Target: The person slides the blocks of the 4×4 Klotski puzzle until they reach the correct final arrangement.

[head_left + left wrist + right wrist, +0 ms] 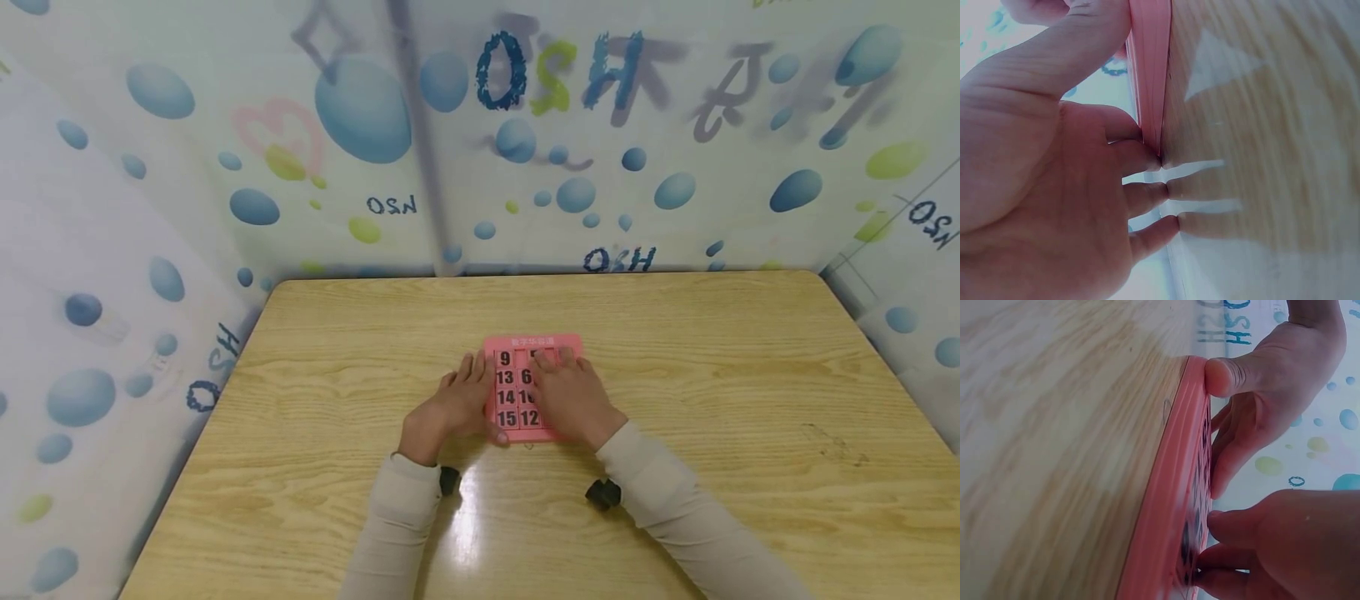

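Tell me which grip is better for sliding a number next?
Probably the right: the right grip is over the number tiles, while the left grip is at the board's left edge, seemingly steadying it.

Pink number puzzle (506, 397) on wooden table (337, 375); left hand (457, 403) at edge, right hand (576, 403) atop.
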{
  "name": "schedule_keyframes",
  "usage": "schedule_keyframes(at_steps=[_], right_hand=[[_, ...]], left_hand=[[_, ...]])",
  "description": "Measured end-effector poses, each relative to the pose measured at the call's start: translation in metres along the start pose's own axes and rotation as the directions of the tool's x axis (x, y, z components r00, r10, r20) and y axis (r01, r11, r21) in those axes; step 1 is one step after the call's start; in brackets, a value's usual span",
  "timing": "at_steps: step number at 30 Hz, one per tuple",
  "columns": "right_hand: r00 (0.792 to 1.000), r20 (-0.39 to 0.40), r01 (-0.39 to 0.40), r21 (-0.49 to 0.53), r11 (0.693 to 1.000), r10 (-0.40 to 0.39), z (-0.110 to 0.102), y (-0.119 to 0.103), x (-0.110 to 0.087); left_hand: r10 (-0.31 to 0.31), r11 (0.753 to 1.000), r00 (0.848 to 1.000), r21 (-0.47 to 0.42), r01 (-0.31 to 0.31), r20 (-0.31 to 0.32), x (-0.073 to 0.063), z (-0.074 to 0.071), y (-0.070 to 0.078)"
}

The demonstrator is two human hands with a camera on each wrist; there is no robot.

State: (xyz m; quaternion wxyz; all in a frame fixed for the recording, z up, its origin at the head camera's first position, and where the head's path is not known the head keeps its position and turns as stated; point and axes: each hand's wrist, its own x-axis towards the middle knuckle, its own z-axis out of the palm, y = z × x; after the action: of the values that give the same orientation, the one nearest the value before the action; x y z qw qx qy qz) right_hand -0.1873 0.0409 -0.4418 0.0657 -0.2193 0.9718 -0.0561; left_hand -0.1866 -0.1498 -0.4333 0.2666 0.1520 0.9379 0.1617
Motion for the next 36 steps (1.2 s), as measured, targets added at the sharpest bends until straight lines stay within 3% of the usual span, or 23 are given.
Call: schedule_keyframes(at_steps=[14, 21, 29, 36], right_hand=[[0.999, 0.046, 0.002, -0.004, 1.0, -0.002, 0.0, -0.011, 0.006], [1.0, 0.027, 0.014, -0.003, 1.0, -0.014, 0.001, -0.011, 0.005], [0.999, -0.037, 0.024, 0.027, 0.999, -0.023, 0.001, 0.003, 0.0], [0.999, -0.014, -0.029, -0.011, 1.0, 0.029, -0.003, 0.022, -0.006]], left_hand=[[0.009, 1.0, 1.0, 0.02, -0.009, -0.006, 0.001, 0.0, 0.0], [0.001, 1.0, 1.0, 0.02, -0.001, -0.003, 0.001, 0.0, 0.001], [0.006, 1.0, 1.0, 0.013, -0.006, -0.002, 0.0, 0.0, 0.0], [0.0, 1.0, 1.0, 0.015, 0.0, 0.0, -0.001, 0.0, 0.0]])
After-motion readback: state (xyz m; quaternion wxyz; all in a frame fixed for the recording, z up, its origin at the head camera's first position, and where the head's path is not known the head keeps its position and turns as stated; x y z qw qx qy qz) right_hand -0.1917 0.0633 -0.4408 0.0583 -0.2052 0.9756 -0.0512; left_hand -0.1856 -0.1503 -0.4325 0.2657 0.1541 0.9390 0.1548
